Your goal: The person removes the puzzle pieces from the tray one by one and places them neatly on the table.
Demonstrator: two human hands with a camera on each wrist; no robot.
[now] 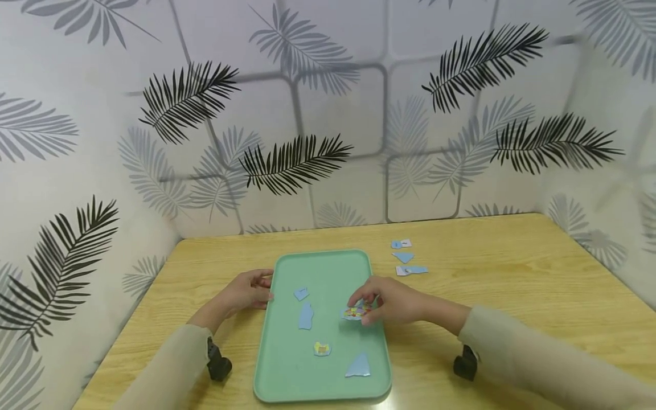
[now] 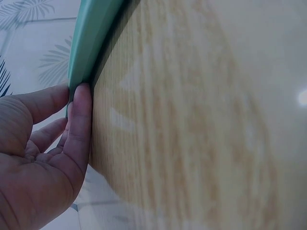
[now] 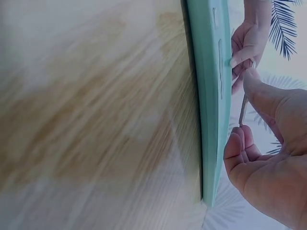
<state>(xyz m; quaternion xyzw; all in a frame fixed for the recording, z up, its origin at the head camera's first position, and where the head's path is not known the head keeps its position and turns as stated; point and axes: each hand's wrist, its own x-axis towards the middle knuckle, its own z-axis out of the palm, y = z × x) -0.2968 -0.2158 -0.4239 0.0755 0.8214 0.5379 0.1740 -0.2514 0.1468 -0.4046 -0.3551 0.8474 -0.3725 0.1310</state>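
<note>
As the right fingers pinch, a multicoloured piece sits between them.

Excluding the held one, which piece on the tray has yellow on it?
The small piece up and left of the blue triangle in the head view; the other three lying on the tray look blue.

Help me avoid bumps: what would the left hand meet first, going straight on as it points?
The green tray, at once: the left hand touches its left rim. Whether it would push or slip over is hard to judge.
</note>
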